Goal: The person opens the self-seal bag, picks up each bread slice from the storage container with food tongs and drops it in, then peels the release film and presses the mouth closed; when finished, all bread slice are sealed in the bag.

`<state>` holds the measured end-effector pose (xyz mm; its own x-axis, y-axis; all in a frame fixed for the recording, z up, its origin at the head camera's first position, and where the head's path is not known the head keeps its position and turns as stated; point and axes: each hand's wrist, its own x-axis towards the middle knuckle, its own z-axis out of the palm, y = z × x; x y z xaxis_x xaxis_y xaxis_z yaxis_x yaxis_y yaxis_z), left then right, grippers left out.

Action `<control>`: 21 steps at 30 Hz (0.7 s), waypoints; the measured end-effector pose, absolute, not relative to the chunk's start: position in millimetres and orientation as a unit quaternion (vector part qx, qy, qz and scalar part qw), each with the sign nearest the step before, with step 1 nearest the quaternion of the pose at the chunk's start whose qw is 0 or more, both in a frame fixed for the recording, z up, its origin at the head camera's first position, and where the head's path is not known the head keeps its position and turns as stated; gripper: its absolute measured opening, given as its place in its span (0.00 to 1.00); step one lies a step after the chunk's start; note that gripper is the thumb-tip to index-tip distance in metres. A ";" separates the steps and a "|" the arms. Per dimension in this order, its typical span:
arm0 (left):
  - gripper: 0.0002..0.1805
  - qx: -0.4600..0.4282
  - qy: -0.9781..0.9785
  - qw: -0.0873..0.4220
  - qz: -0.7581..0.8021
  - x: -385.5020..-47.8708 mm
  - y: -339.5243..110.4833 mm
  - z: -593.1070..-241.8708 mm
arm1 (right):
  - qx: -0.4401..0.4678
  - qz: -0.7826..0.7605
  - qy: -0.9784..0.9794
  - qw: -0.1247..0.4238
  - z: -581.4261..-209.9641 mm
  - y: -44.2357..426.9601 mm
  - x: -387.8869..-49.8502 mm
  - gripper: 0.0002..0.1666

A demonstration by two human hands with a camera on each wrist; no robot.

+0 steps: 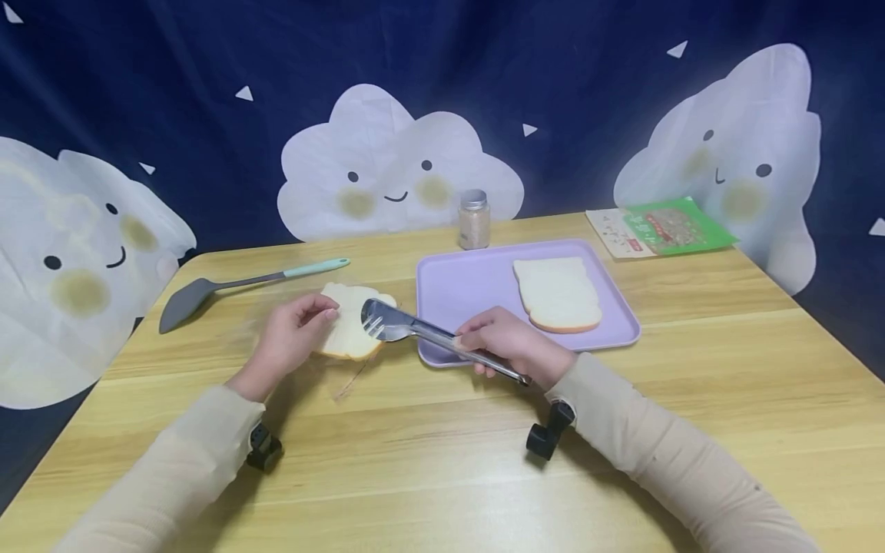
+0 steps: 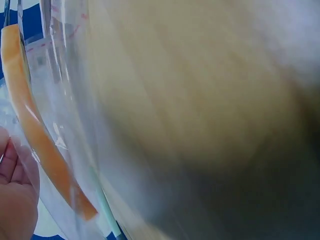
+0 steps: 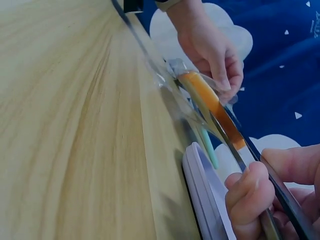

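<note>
Above the table, my left hand (image 1: 290, 338) pinches the edge of a clear plastic bag (image 2: 65, 90) around a white bread slice (image 1: 346, 330) with an orange-brown crust. My right hand (image 1: 508, 343) grips the handle of metal tongs (image 1: 432, 332) between thumb and fingers. The tongs' head overlaps the slice's right side in the head view. In the right wrist view the tongs' two arms lie on either side of the crust (image 3: 212, 102). A second bread slice (image 1: 558, 294) lies on the lilac tray (image 1: 463, 280), right of the hands.
A grey spatula (image 1: 190, 303) with a mint handle lies at the left back. Behind the tray stands a jar (image 1: 474, 221) with a metal lid. A green and white food packet (image 1: 664, 228) lies at the back right. A dark cloud-print curtain (image 1: 567, 77) hangs behind the table.
</note>
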<state>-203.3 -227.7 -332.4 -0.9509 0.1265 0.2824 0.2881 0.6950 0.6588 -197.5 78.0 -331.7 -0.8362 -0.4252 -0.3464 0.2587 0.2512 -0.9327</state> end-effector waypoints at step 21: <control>0.16 -0.221 -0.917 0.032 -0.330 -189.9 -246.2 -339.1 | -0.053 -0.633 0.708 0.307 -335.9 89.7 -200.4 0.21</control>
